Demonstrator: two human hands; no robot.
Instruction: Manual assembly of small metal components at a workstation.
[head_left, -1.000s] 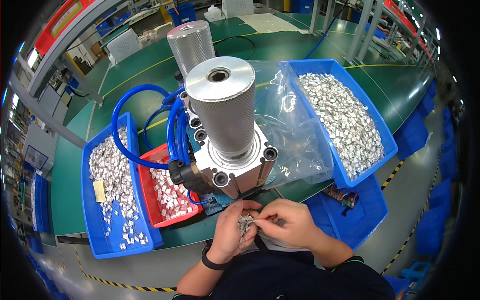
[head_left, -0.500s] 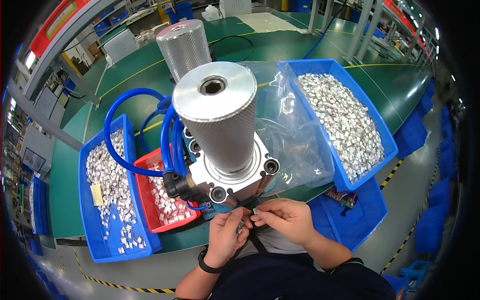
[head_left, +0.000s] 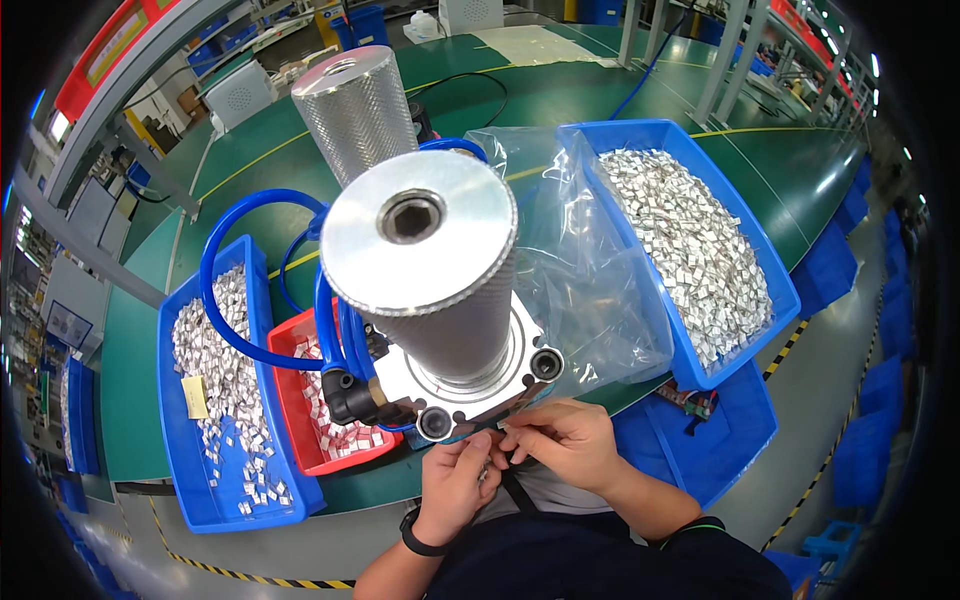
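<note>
In the head view, my left grip (head_left: 458, 490) is curled nearly closed around a few small metallic parts (head_left: 486, 470), which show only partly between thumb and fingers. My right grip (head_left: 565, 445) is a pinch, thumb and forefinger almost meeting on a small pale piece (head_left: 504, 428), mostly hidden by my fingertips. Both hands are close together at the near edge of the bench (head_left: 135, 400), just in front of the upright knurled metal cylinder (head_left: 430, 320). Along that edge to the left sit a red bin (head_left: 292, 430) and, at the near left corner, a blue tray (head_left: 175, 480) of white pieces. Another filled blue tray (head_left: 702, 377) lies by the right side, beside a clear plastic bag (head_left: 590, 310).
</note>
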